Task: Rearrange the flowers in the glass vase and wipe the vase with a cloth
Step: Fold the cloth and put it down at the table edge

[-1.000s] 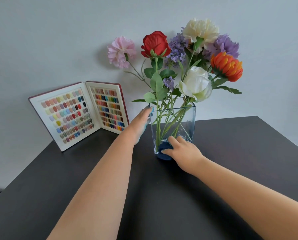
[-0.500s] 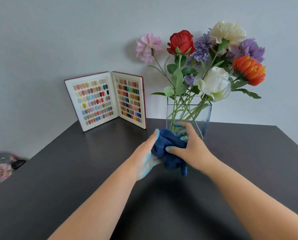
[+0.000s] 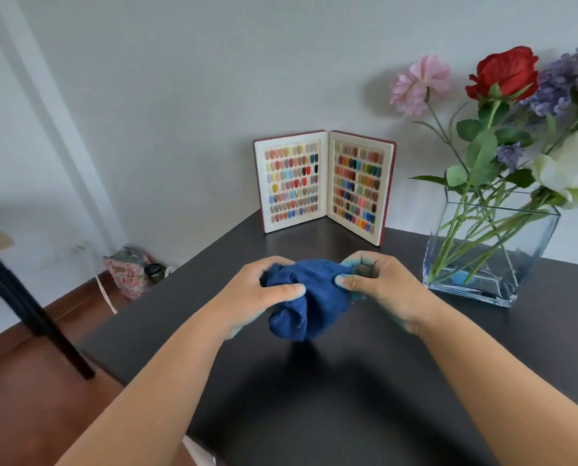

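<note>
Both hands' fingers (image 3: pixel 346 280) grip bunched blue cloth (image 3: pixel 306 297); no legible writing.

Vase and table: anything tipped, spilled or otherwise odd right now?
Nothing spilled or tipped. The glass vase stands upright on the dark table, stems inside. One oddity: blue-green tint on the right hand fingertips and palm edge, possibly dye from the blue cloth bunched between it and the left hand.

A nail salon or home studio is suggested: a nail-colour swatch book (image 3: pixel 326 185) is propped open on the dark surface (image 3: pixel 314 398), beside plain walls.
</note>
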